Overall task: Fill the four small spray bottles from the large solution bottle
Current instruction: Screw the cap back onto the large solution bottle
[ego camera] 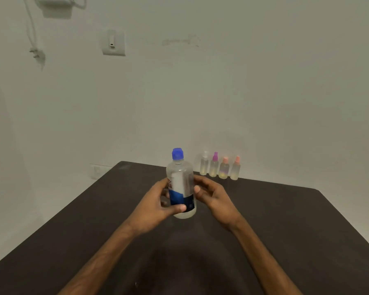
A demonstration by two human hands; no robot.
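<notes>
Head: left hand (156, 206) grips capped large bottle (182, 184).

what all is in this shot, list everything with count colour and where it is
large solution bottle: 1, clear with blue cap and dark blue label, upright at table centre, held
small spray bottles: 4, clear with pale yellowish liquid, in a row at the table's far edge by the wall; caps from left: white, purple, peach, peach
table: 1, dark brown, fills the lower frame
wall switch plate: 1, white, upper left wall
wall fixture with hanging cord: 1, white, top left
left hand: 1, gripping the bottle's label
right hand: 1, fingers at the bottle's right side
</notes>
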